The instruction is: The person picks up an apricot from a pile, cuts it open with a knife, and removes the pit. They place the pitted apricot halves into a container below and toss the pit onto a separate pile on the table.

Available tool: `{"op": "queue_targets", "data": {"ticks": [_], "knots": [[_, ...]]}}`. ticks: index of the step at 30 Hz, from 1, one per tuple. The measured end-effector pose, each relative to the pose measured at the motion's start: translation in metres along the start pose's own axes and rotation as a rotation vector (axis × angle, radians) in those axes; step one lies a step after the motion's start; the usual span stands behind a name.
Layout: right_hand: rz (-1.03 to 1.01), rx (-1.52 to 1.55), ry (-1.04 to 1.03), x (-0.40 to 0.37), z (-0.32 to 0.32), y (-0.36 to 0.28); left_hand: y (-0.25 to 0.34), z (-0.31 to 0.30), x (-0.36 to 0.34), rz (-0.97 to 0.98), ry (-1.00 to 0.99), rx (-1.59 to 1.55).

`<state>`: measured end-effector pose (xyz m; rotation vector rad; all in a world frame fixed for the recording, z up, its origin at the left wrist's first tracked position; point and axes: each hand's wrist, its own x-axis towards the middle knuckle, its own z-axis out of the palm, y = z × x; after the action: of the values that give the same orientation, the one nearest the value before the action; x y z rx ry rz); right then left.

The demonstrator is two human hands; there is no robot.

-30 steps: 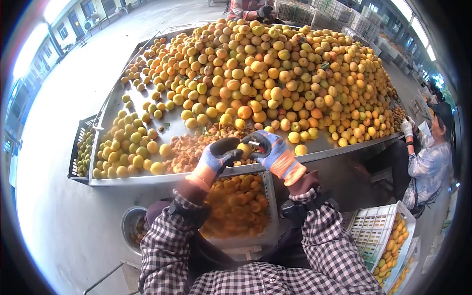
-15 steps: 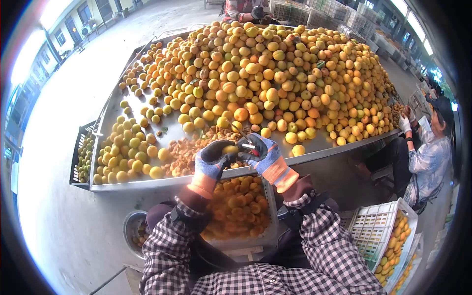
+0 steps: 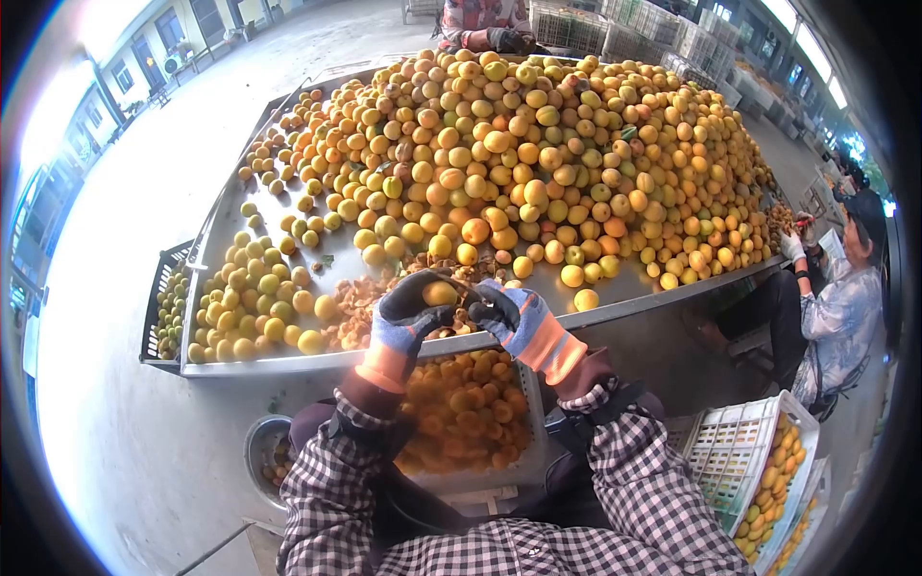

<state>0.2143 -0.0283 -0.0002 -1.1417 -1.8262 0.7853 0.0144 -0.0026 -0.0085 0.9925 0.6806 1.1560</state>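
Note:
My left hand (image 3: 399, 319), in a blue, black and orange glove, is closed around a yellow apricot (image 3: 440, 294). My right hand (image 3: 526, 322), gloved alike, is closed close beside it, its fingertips almost at the fruit. It grips a small knife, mostly hidden by the fingers now. Both hands are over the front edge of a metal table (image 3: 576, 315). Behind them lie torn apricot scraps (image 3: 357, 305) and a big heap of apricots (image 3: 519, 163). Below the hands stands a crate of apricot halves (image 3: 466, 408).
Greener apricots (image 3: 252, 298) lie at the table's left, beside a black crate (image 3: 165, 302). A metal bowl (image 3: 259, 461) sits on the floor. White crates (image 3: 735, 451) of fruit stand at right. A co-worker (image 3: 836, 307) sits on the right; another person (image 3: 485, 24) is across the table.
My left hand has turned, showing the apricot more fully. My right hand has rotated, so the knife's red-and-white handle no longer shows. The view has shifted slightly.

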Motion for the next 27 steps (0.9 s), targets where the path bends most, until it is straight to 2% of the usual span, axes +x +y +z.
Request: {"op": "queue_targets", "data": {"ticks": [4,13,16,18,22,24,25,27], "knots": [[-0.028,-0.053,-0.029,-0.001,0.007,0.004,0.002,-0.003,0.002,0.053,-0.019,0.056],[0.016,-0.106,-0.062,-0.004,0.012,0.008,0.007,-0.006,0.001,-0.01,-0.04,0.008],[-0.001,-0.19,-0.096,-0.005,0.01,0.003,0.006,-0.009,0.002,0.053,-0.052,0.123],[0.018,-0.152,-0.107,-0.007,0.011,0.001,0.007,-0.016,0.005,0.157,-0.087,0.438],[0.073,-0.121,-0.139,-0.006,0.014,0.001,0.018,-0.015,0.004,0.243,-0.096,0.58],[0.098,-0.021,-0.182,-0.007,0.017,0.008,0.029,-0.012,0.002,0.353,-0.087,0.847],[0.1,-0.021,-0.18,-0.008,0.019,0.012,0.032,-0.011,0.002,0.352,-0.089,0.846],[-0.002,0.055,-0.106,-0.01,0.024,0.017,0.035,-0.009,0.001,0.472,-0.104,0.963]]}}
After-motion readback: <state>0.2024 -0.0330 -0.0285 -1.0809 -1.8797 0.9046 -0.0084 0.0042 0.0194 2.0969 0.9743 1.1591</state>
